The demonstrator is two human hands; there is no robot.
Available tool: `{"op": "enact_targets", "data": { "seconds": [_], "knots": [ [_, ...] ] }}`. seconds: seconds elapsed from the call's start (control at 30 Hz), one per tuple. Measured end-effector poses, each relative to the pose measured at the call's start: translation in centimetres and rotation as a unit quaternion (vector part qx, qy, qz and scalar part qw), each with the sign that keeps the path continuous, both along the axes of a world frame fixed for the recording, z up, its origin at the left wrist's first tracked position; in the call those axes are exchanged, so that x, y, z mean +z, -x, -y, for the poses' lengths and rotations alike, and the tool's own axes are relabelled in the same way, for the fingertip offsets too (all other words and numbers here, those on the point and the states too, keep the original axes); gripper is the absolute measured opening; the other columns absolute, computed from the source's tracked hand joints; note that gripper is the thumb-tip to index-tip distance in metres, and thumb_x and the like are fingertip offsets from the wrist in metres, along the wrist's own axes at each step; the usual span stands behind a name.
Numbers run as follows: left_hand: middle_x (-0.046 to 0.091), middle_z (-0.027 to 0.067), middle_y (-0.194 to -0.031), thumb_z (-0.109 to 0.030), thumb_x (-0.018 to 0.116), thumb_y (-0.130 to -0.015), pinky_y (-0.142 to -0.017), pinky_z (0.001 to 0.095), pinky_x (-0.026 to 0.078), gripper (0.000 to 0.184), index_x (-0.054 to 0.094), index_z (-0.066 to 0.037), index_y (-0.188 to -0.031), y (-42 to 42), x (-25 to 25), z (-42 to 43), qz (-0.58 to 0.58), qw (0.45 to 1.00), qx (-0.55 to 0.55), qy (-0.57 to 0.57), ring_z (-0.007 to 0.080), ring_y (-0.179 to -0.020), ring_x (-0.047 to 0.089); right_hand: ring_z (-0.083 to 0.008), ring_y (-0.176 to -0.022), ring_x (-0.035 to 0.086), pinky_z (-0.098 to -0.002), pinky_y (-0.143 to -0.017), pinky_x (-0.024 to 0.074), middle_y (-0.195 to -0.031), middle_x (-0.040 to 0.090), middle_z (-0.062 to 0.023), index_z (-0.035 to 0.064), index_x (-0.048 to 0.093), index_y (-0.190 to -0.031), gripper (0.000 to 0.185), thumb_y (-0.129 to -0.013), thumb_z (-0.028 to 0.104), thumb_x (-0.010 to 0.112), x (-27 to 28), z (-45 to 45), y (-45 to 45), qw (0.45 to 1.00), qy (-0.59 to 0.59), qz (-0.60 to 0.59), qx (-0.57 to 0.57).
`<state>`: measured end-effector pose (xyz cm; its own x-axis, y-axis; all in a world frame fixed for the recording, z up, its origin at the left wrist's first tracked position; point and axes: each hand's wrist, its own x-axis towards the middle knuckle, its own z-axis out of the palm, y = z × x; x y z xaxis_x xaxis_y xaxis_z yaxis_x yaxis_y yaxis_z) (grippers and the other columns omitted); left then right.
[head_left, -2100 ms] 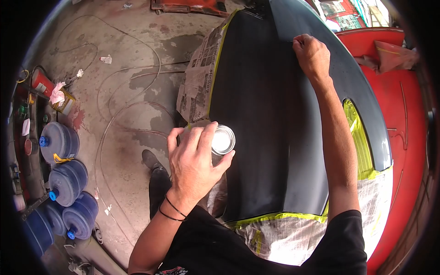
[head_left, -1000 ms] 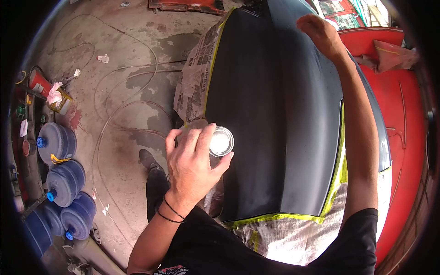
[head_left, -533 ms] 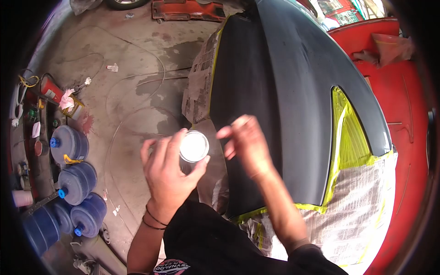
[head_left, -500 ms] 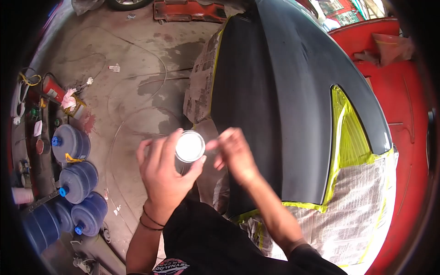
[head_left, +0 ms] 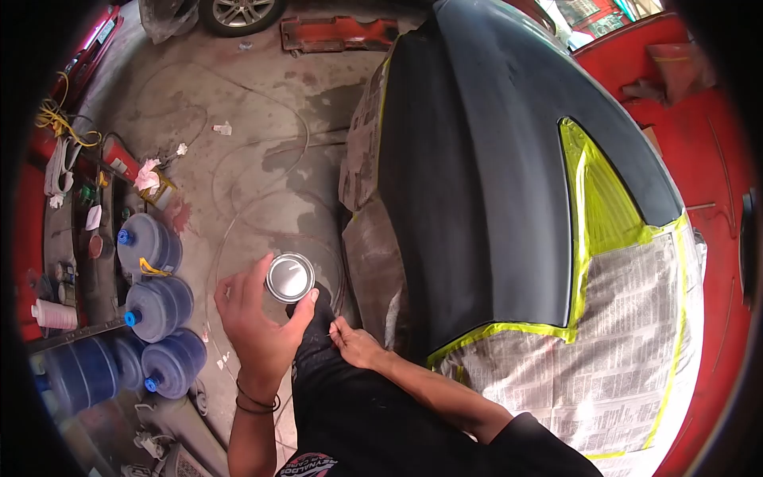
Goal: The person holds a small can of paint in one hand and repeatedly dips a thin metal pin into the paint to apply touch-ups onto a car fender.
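Note:
My left hand grips a small round tin between thumb and fingers, its shiny metallic round face toward me. Below and to the right of it, my right hand is closed, fingertips pinched together in front of my dark trousers; whether anything sits in the pinch is too small to tell. Beyond both hands stands a dark grey car body panel. Yellow-green masking tape borders it, and newspaper covers the section nearest me.
Several blue water jugs lie at the left beside a cluttered shelf. A thin hose loops over the concrete floor. At the back lie a red panel and a wheel; a red surface flanks the right.
Both hands have moved down and leftward in view, the tin going with the left. My right hand has drawn away from beside the tin. The view has shifted slightly.

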<state>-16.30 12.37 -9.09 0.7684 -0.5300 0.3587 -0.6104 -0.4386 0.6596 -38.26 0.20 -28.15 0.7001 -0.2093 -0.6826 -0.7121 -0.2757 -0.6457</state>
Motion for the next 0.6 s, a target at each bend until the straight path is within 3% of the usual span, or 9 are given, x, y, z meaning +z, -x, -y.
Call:
{"op": "enact_targets", "data": {
  "seconds": [0.07,0.1,0.17,0.3,0.4,0.43,0.5,0.6],
  "knots": [
    [0.078,0.0102,-0.123,-0.023,0.105,-0.080,-0.118,0.0542,0.048,0.074,0.074,-0.004,-0.145,-0.1,-0.1,0.2,0.008,1.000,-0.002,0.005,0.0313,-0.113,0.073,-0.0448,-0.110,0.083,-0.0571,-0.101,0.0614,-0.109,0.084,-0.0178,0.0112,0.047,-0.137,0.022,-0.130,0.032,0.046,2.6,2.1,-1.1,0.999,-0.015,-0.015,-0.032],
    [0.078,0.0102,-0.123,-0.023,0.105,-0.080,-0.117,0.0543,0.048,0.074,0.074,-0.004,-0.145,0.0,-0.2,0.3,0.008,1.000,-0.001,0.005,0.0313,-0.113,0.073,-0.0440,-0.106,0.084,-0.0568,-0.096,0.0624,-0.106,0.083,-0.0179,0.0097,0.046,-0.133,0.018,-0.129,0.027,0.048,0.9,3.7,-1.0,0.992,-0.005,0.104,-0.069],
    [0.078,0.0102,-0.122,-0.023,0.105,-0.080,-0.117,0.0543,0.048,0.074,0.074,-0.003,-0.144,-0.2,-0.2,0.8,0.005,1.000,-0.001,0.005,0.0310,-0.113,0.073,-0.0376,-0.100,0.085,-0.0510,-0.091,0.0637,-0.101,0.081,-0.0168,0.0083,0.046,-0.126,0.016,-0.128,0.023,0.051,7.3,9.1,-6.1,0.979,0.070,0.158,-0.109],
    [0.077,0.0097,-0.118,-0.023,0.105,-0.078,-0.116,0.0549,0.049,0.073,0.075,-0.002,-0.142,-0.9,-0.4,2.8,-0.012,1.000,-0.008,0.022,0.0300,-0.109,0.073,-0.0304,-0.085,0.081,-0.0439,-0.082,0.0650,-0.096,0.080,-0.0150,0.0029,0.063,-0.111,0.016,-0.121,0.016,0.063,19.4,22.0,-15.3,0.882,0.312,0.343,-0.084],
    [0.077,0.0088,-0.116,-0.024,0.106,-0.077,-0.116,0.0553,0.049,0.074,0.076,-0.003,-0.141,-1.4,-0.9,4.3,-0.012,0.999,-0.005,0.042,0.0287,-0.106,0.072,-0.0380,-0.083,0.078,-0.0445,-0.079,0.0629,-0.094,0.077,-0.0221,0.0027,0.070,-0.116,0.017,-0.118,0.020,0.073,26.0,33.4,-20.2,0.787,0.479,0.390,-0.012],
    [0.076,0.0084,-0.115,-0.025,0.106,-0.077,-0.115,0.0554,0.049,0.075,0.076,-0.003,-0.141,-1.5,-1.0,4.7,-0.014,0.999,-0.007,0.043,0.0283,-0.105,0.072,-0.0404,-0.084,0.080,-0.0468,-0.082,0.0646,-0.096,0.080,-0.0212,0.0045,0.071,-0.119,0.017,-0.116,0.021,0.075,28.2,36.6,-21.7,0.748,0.552,0.368,0.018],
    [0.076,0.0078,-0.114,-0.025,0.106,-0.077,-0.115,0.0556,0.049,0.075,0.076,-0.003,-0.142,-1.8,-1.3,5.5,-0.016,0.999,-0.013,0.044,0.0275,-0.104,0.072,-0.0411,-0.099,0.082,-0.0519,-0.091,0.0653,-0.105,0.084,-0.0177,0.0104,0.071,-0.124,0.017,-0.117,0.025,0.073,30.3,45.4,-24.0,0.718,0.588,0.361,0.091],
    [0.078,0.0101,-0.121,-0.017,0.105,-0.075,-0.117,0.0542,0.047,0.076,0.076,-0.003,-0.144,-2.0,-2.2,6.4,-0.050,0.997,-0.026,0.048,0.0315,-0.110,0.073,-0.0393,-0.126,0.078,-0.0581,-0.103,0.0617,-0.128,0.087,-0.0067,0.0220,0.066,-0.136,0.019,-0.121,0.032,0.062,32.5,52.2,-26.4,0.693,0.663,0.222,0.176]
  ]
}}
